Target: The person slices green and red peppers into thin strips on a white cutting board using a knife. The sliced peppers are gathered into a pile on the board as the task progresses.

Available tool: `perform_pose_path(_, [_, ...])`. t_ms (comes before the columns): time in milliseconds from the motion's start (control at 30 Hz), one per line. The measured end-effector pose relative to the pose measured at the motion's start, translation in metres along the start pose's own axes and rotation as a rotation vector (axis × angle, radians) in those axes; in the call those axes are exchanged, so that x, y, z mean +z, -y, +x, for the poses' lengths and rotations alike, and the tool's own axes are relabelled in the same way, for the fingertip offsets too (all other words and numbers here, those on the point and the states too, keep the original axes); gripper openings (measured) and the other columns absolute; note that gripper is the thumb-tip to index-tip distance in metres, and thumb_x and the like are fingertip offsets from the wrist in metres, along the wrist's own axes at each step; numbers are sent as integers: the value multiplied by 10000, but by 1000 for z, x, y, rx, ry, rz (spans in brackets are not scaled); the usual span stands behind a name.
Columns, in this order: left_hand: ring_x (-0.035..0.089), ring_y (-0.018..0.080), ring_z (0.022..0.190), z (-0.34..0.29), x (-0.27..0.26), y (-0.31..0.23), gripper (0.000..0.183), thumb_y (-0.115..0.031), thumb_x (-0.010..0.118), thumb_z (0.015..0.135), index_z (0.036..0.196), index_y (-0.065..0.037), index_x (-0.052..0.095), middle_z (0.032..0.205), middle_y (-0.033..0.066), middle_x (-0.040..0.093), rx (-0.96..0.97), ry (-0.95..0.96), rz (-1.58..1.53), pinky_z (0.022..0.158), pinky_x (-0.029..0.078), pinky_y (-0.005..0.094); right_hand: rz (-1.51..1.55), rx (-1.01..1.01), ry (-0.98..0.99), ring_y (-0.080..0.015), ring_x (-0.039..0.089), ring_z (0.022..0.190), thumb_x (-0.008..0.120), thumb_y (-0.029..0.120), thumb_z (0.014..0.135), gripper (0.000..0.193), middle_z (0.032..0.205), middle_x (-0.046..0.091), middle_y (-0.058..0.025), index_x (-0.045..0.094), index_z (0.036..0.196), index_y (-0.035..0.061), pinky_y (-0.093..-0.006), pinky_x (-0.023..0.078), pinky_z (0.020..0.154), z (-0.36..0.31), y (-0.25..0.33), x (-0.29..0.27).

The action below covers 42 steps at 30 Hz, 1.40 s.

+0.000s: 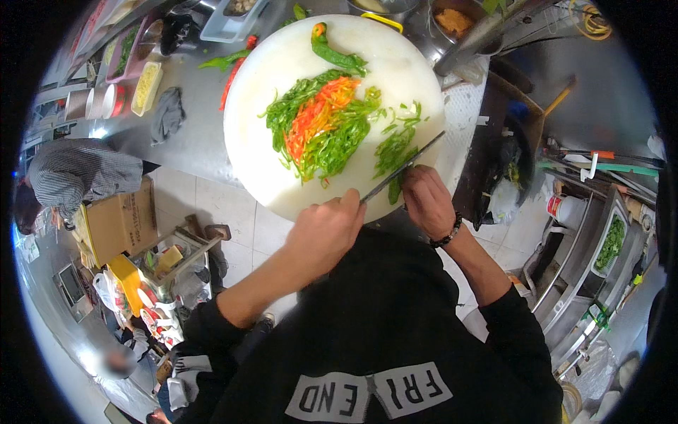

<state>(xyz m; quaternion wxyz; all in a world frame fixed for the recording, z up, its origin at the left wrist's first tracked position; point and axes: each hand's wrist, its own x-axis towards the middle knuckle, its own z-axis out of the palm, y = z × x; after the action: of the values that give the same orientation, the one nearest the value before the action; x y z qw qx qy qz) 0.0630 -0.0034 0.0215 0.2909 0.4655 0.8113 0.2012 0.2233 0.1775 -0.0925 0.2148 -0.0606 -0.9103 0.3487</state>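
On the round white cutting board (247, 113) lies a heap of sliced green pepper (342, 152) with red and orange strips (314, 120) over its middle. My left hand (326, 230) grips a knife (404, 167), its blade slanting up to the right across the board's near right part. Beside the blade, my right hand (427, 201) has its fingers bunched on a piece of green pepper (394, 191), partly hidden by them. Fresh green slices (395, 150) lie just beyond the blade. A whole green pepper (332, 51) with a reddish end rests at the board's far side.
Red and green peppers (229, 78) lie left of the board. A grey cloth (168, 115) and a yellow-filled tray (147, 88) sit farther left on the metal counter (201, 145). A metal bowl (452, 25) stands at the back right. Another person (85, 173) bends over at the left.
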Motion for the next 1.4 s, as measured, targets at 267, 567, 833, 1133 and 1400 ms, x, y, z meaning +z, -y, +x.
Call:
perform_pose_path(267, [669,479,658,10,-7,1,226,-179,660,1058,980,-5,540,739,246,670,75,-37,-32,588,533,564,-4,-42,-48,-419,664,1094,746,-110,793,286,1147,675,-210,640,1048,-37,-465,577,928,-2,-4,4])
perform_pose_path(567, [670,476,660,17,29,8,225,-155,684,1044,969,1,540,745,236,669,53,-134,-94,588,533,554,62,63,-13,-429,658,1089,777,-76,800,292,1117,682,-203,625,1045,-31,-471,571,934,8,18,-9])
perform_pose_path(833, [685,429,669,-21,-5,7,213,-122,713,1017,956,-7,545,780,197,675,83,-88,105,584,556,518,29,95,-18,-414,652,1096,804,-59,801,298,1074,689,-184,627,1038,-25,-473,562,935,12,24,-7])
perform_pose_path(1133, [668,435,622,-33,-8,11,226,-152,691,1036,948,-10,540,726,204,653,17,-15,59,562,545,516,27,55,-23,-414,651,1107,788,-74,803,294,1080,696,-181,638,1051,-26,-471,563,938,7,22,5])
perform_pose_path(1400, [677,435,645,-8,7,12,218,-137,679,1043,955,-4,531,741,212,663,98,-135,-12,569,545,521,18,66,-51,-418,657,1094,747,-116,794,291,1099,694,-182,647,1051,-21,-466,567,931,3,25,9])
